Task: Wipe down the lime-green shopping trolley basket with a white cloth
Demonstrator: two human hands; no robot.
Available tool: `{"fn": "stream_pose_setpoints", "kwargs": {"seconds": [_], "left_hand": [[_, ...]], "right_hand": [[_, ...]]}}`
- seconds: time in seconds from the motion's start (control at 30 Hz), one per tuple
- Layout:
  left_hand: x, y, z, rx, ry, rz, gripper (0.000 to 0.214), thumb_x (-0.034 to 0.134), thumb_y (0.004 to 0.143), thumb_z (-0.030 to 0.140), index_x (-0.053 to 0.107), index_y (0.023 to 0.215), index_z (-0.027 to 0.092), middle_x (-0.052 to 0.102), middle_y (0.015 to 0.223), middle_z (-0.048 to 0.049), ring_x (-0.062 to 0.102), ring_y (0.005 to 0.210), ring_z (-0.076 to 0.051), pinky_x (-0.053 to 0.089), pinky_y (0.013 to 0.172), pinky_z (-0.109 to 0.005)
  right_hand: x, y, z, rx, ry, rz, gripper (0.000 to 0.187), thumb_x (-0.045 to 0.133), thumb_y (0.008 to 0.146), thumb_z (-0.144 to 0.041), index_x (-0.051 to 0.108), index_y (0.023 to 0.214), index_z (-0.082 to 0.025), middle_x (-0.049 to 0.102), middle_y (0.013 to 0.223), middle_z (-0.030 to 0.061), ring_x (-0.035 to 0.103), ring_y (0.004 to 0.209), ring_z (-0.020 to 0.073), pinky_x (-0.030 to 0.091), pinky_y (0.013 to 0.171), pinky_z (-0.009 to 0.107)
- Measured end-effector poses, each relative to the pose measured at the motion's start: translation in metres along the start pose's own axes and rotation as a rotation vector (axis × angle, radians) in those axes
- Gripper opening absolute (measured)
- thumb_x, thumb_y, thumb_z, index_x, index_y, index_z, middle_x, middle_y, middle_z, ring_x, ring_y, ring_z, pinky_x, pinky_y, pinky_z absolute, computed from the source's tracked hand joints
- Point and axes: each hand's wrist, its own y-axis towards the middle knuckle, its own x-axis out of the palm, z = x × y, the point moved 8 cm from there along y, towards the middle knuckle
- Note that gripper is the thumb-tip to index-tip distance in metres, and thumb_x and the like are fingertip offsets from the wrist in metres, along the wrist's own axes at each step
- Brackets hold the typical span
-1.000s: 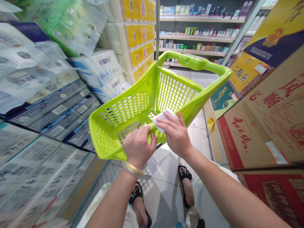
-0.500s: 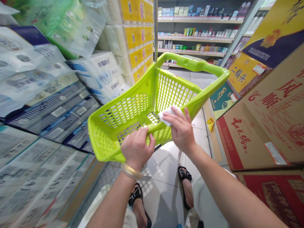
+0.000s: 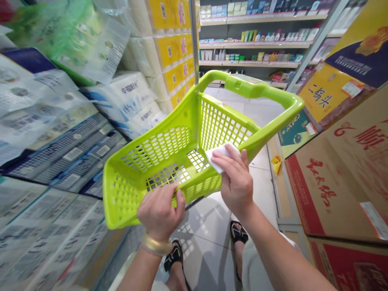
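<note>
A lime-green plastic shopping cart (image 3: 169,139) with a perforated basket stands at an angle before me, its handle at the upper right. My left hand (image 3: 160,208), with a gold bangle at the wrist, grips the near rim, fingers curled over it. Farther along the same rim, my right hand (image 3: 235,173) presses a folded white cloth or tissue (image 3: 216,157) against the plastic. Its fingers lie over the cloth, and part of the cloth is hidden beneath them. Nothing lies in the visible part of the basket.
Packs of tissue paper (image 3: 124,95) are stacked closely on the left, beside yellow-labelled packages (image 3: 172,50). Cardboard cartons (image 3: 327,194) line the right. Shelves of bottles and boxes (image 3: 257,44) stand at the back. A metal pole (image 3: 194,40) rises behind the basket; tiled floor (image 3: 206,242) lies below.
Both hands and the near side of the cart appear lower in view. My left hand shows farther left; the right hand stays on the rim with the cloth.
</note>
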Motion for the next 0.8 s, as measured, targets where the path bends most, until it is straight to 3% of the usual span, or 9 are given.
{"fn": "stream_pose_setpoints", "kwargs": {"seconds": [0.07,0.2,0.3,0.47,0.67,0.8], "left_hand": [[-0.001,-0.003,-0.004,-0.011,0.008,0.004,0.012,0.053,0.088,0.023,0.062,0.08,0.021,0.064,0.064,-0.0005,0.055,0.063,-0.019,0.033,0.062,-0.032],[-0.006,-0.007,-0.015,-0.071,0.054,0.026,0.017,0.049,0.089,0.023,0.06,0.076,0.021,0.062,0.06,0.0002,0.052,0.06,-0.019,0.031,0.064,-0.034],[-0.011,-0.009,-0.021,-0.115,0.081,0.031,0.021,0.047,0.089,0.023,0.06,0.071,0.022,0.061,0.059,-0.0003,0.052,0.061,-0.019,0.03,0.065,-0.035],[-0.012,-0.015,-0.026,-0.149,0.058,-0.055,0.022,0.048,0.089,0.027,0.062,0.073,0.022,0.064,0.063,-0.001,0.055,0.066,-0.02,0.03,0.068,-0.035],[-0.015,-0.03,-0.032,-0.22,0.034,-0.198,0.025,0.046,0.09,0.033,0.065,0.078,0.022,0.066,0.069,-0.0027,0.058,0.073,-0.021,0.03,0.072,-0.035],[-0.031,-0.044,-0.031,-0.254,0.014,-0.259,0.025,0.045,0.09,0.033,0.065,0.08,0.023,0.068,0.074,-0.0032,0.059,0.077,-0.021,0.03,0.074,-0.035]], "right_hand": [[0.002,0.0,-0.003,-0.003,0.032,-0.01,0.04,0.043,0.09,-0.002,0.068,0.114,-0.022,0.073,0.116,0.0025,0.051,0.134,0.0181,0.023,0.123,0.043],[0.026,-0.012,-0.032,-0.105,0.103,-0.147,0.036,0.042,0.092,-0.005,0.068,0.113,-0.021,0.073,0.119,0.0023,0.052,0.133,0.0152,0.022,0.123,0.035],[0.034,-0.019,-0.042,-0.137,0.115,-0.161,0.036,0.042,0.094,-0.006,0.068,0.112,-0.022,0.073,0.118,0.0018,0.052,0.132,0.0134,0.022,0.122,0.034],[0.035,-0.023,-0.046,-0.11,0.071,-0.103,0.038,0.039,0.093,-0.005,0.069,0.11,-0.022,0.074,0.115,0.0026,0.057,0.128,0.0156,0.025,0.121,0.038],[0.036,-0.031,-0.064,-0.097,0.029,-0.176,0.034,0.042,0.092,-0.006,0.069,0.105,-0.023,0.075,0.109,0.0028,0.063,0.117,0.0188,0.033,0.116,0.042],[0.027,-0.043,-0.079,-0.088,0.035,-0.176,0.034,0.042,0.09,-0.005,0.069,0.103,-0.022,0.076,0.106,0.0033,0.065,0.113,0.0198,0.036,0.112,0.042]]}}
